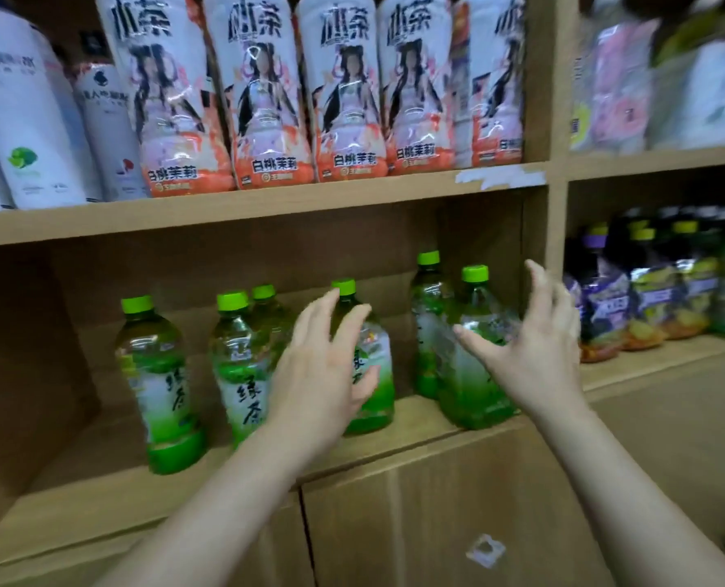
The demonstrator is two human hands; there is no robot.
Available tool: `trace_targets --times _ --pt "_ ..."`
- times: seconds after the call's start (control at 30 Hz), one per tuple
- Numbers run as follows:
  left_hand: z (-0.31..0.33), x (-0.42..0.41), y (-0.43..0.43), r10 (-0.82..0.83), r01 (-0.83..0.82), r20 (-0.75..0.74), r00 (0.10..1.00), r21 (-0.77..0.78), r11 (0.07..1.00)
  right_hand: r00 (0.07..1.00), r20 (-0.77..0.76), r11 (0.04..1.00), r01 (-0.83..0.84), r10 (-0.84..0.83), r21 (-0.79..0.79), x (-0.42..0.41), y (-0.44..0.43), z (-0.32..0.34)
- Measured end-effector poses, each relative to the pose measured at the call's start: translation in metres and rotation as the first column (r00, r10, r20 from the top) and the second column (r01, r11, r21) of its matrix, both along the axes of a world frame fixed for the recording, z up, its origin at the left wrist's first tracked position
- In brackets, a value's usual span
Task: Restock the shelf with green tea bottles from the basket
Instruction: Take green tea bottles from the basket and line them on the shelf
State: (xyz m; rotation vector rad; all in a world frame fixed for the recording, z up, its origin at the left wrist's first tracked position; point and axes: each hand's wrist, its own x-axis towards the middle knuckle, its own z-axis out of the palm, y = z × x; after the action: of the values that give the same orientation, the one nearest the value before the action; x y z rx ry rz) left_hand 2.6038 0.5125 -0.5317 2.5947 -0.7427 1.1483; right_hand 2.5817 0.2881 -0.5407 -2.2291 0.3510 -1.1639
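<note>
Left hand (322,374): nearest the lens, with its forearm. The fingers are spread and straight and grasp nothing. It is poised before the middle bottle (369,362), probably to steady or square it; contact cannot be told.
Right hand (530,349): fingers likewise splayed and empty, beside the rightmost front bottle (475,358), apparently to nudge it into line. The hand is blurred, so contact is uncertain.
Shelf (416,417): wooden compartment, the restocking target. Bare board shows at the left and between the bottles.
Cabinet doors (437,502): closed, directly below the shelf.
White-and-orange bottles (263,99): a packed row on the board above, labels outward.
Green tea bottles (157,374): six upright on the shelf, loosely staggered front and back, most labels facing out for shoppers. The shelf is judged partly stocked.
Basket: not in view.
</note>
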Motion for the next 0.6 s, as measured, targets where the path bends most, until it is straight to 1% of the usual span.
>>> trace_targets --times 0.07,0.1,0.13,0.2,0.23,0.37,0.5,0.6 --pt "0.0 0.015 -0.024 0.084 -0.078 -0.079 0.993 0.07 0.994 0.993 -0.102 0.998 -0.062 0.062 -0.001 0.012 -0.015 -0.007" --pt "0.001 0.022 -0.033 0.128 -0.116 -0.104 0.986 0.112 0.987 0.984 -0.144 0.995 -0.1 0.101 0.019 0.017 -0.018 -0.01" --pt "0.002 0.027 -0.039 0.16 -0.143 -0.124 0.979 0.136 0.98 0.973 -0.178 0.987 -0.139 0.15 0.074 0.021 -0.019 -0.013" --pt "0.004 0.035 -0.045 0.19 -0.167 -0.153 0.97 0.148 0.975 0.956 -0.171 0.957 -0.2 0.237 0.21 0.023 -0.017 -0.017" --pt "0.005 0.037 -0.046 0.192 -0.167 -0.171 0.966 0.147 0.975 0.958 -0.145 0.949 -0.209 0.247 0.235 0.023 -0.016 -0.019" --pt "0.01 0.041 -0.042 0.189 -0.156 -0.209 0.96 0.161 0.974 0.966 -0.128 0.965 -0.202 0.224 0.164 0.015 -0.007 -0.022" --pt "0.015 0.047 -0.04 0.199 -0.162 -0.213 0.957 0.178 0.971 0.944 -0.12 0.949 -0.294 0.307 0.115 0.006 0.02 -0.024" --pt "0.015 0.051 -0.035 0.231 -0.189 -0.217 0.948 0.195 0.962 0.917 -0.157 0.928 -0.348 0.367 0.134 0.01 0.043 -0.027"
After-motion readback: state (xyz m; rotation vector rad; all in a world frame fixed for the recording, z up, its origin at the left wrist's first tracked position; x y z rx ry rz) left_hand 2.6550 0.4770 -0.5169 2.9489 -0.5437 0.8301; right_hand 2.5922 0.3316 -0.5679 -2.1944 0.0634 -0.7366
